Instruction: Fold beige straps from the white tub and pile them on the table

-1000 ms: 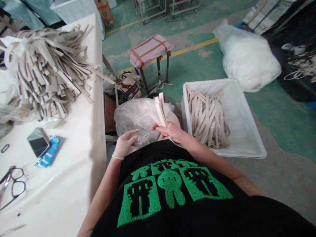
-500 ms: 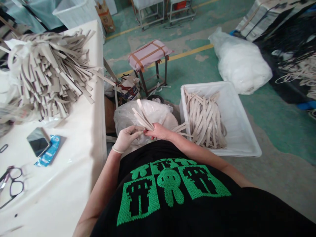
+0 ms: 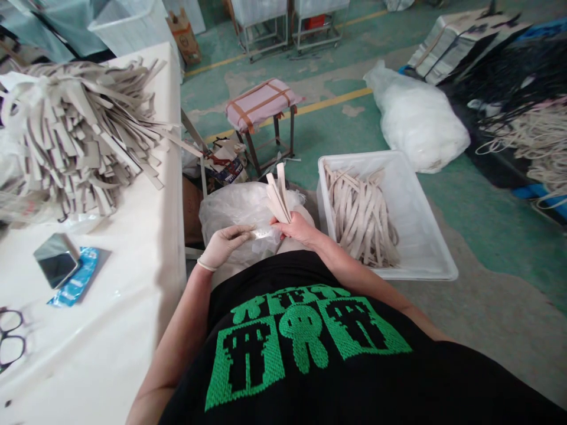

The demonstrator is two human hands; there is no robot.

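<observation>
My right hand is closed around several pale beige fabric straps, whose ends stick up above the fist. In a thin pale glove, my left hand pinches the end of a short whitish strip with small marks on it. That strip reaches toward my right fingertips; whether they grip it too I cannot make out. Below and behind both hands lies a clear plastic bag. To the right, a white plastic bin holds many loose beige straps.
A white-covered table runs along my left, bearing a big strap bundle, a phone, a blue packet and glasses. A pink-topped stool stands ahead. A stuffed white bag lies beyond the bin.
My hands have moved apart, and the whitish strip now shows between them. The straps in my right hand have swung more upright and to the right. The view has shifted slightly.
</observation>
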